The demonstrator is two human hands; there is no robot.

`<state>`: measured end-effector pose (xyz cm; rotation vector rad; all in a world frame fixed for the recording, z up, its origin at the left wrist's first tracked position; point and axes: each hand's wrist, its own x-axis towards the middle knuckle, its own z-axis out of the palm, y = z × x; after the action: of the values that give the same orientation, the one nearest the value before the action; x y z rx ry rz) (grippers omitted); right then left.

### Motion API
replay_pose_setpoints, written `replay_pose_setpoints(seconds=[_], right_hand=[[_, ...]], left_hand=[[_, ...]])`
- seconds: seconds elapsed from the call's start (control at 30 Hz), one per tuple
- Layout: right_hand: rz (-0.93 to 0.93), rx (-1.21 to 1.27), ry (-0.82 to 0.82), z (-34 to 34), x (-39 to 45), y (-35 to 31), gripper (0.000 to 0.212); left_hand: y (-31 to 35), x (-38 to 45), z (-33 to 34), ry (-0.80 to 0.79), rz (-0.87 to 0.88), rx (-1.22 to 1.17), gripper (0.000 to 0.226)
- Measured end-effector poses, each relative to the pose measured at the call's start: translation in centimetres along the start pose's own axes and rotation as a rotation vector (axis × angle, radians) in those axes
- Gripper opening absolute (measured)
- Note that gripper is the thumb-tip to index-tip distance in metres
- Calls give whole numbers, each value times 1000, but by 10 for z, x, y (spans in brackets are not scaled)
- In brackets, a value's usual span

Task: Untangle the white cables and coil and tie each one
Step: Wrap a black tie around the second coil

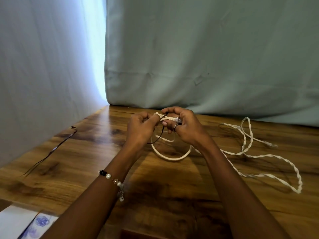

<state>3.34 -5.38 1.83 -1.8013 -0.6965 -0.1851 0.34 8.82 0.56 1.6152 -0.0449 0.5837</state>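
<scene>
1. White coiled cable (170, 156) is held mid-frame above the worktop (86, 161); left hand (140, 129) and right hand (187, 128) are each clamped in a grip, a dark tie (162, 131) being wound on
2. Twisted cable (259, 156), lower right, is judged left to do

The coiled white cable (170, 156) vanishes at its top behind curled fingers (172, 125) — the dark tie's (161, 133) knot can't be made out. A paper sheet (19, 223) runs off the bottom-left edge — the twisted cable (269, 156) slips behind the right forearm.

Wooden table (86, 163); twisted white cable (269, 156).
</scene>
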Motion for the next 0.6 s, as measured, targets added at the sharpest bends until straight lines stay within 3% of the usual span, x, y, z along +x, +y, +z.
replay_pose_setpoints(seconds=[0.3,0.6], right_hand=[[-20,-28,-11,3,1,1,35],[-15,-3,-13,2,-1,0,36]], left_hand=[[2,-2,1,67,14,-48,20],[-3,1,1,47,63,57,27]])
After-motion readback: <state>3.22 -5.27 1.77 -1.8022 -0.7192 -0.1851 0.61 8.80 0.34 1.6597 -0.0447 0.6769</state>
